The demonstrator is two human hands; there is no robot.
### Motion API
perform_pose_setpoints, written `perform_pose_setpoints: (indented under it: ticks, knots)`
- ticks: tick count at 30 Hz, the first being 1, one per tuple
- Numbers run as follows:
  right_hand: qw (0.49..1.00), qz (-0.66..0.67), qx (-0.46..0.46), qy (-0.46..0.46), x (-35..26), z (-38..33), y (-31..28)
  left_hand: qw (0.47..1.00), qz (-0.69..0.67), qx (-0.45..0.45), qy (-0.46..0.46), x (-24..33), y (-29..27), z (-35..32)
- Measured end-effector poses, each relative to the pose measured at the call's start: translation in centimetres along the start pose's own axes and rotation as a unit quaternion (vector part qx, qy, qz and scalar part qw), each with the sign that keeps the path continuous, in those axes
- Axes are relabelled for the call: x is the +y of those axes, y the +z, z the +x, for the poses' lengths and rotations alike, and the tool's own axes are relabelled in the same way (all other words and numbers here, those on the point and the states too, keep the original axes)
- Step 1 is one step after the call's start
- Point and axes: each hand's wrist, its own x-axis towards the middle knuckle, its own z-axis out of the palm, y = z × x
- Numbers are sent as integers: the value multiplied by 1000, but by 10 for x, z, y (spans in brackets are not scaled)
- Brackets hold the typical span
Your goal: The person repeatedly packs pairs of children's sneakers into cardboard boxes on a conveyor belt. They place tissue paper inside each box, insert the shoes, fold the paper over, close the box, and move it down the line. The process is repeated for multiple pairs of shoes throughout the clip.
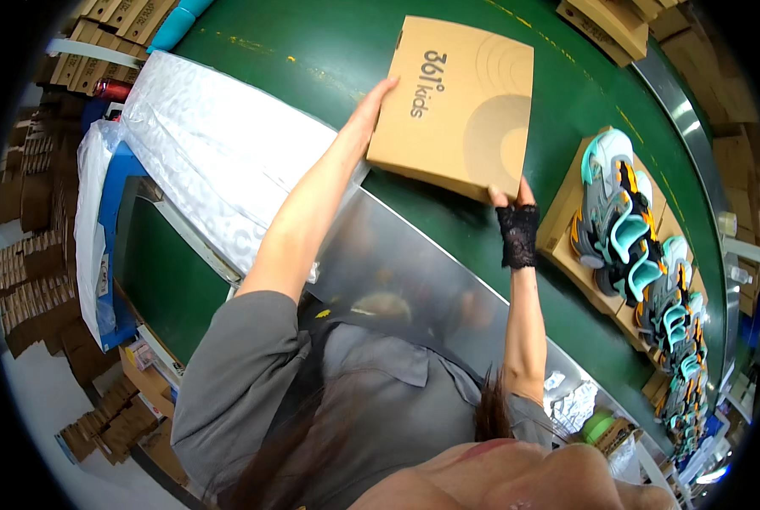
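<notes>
**Both hands on the shoebox lid**

Your left hand point(371, 106) and right hand point(516, 223), in a black lace glove, clamp opposite edges of the tan cardboard box lid point(456, 106), held tilted above the green conveyor belt point(312, 51). Teal-and-grey sneakers point(613, 217) sit on boxes along the belt's right edge.

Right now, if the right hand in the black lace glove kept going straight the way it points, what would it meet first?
The right hand points up-frame and already grips the near edge of the tan cardboard box, so the box comes first. Beyond it, only the green conveyor belt shows.
</notes>
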Motion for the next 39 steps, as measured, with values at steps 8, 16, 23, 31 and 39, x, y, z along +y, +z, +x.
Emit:
perform_pose_setpoints:
  ticks: [8,16,23,31,39]
  knots:
    - [967,-225,54,-110,-128,1,-44,979,74,-96,-166,51,46,-70]
    - [984,-104,74,-125,-211,-36,-38,979,83,-41,-182,81,69,-179]
    - [982,-99,-23,-159,-235,-59,1,991,107,53,-62,112,39,-296]
    - [955,-86,-137,-247,-213,-73,63,979,-6,200,46,120,-13,-428]
    - [941,-130,-213,-227,-175,-75,75,929,-67,315,180,98,-76,-522]
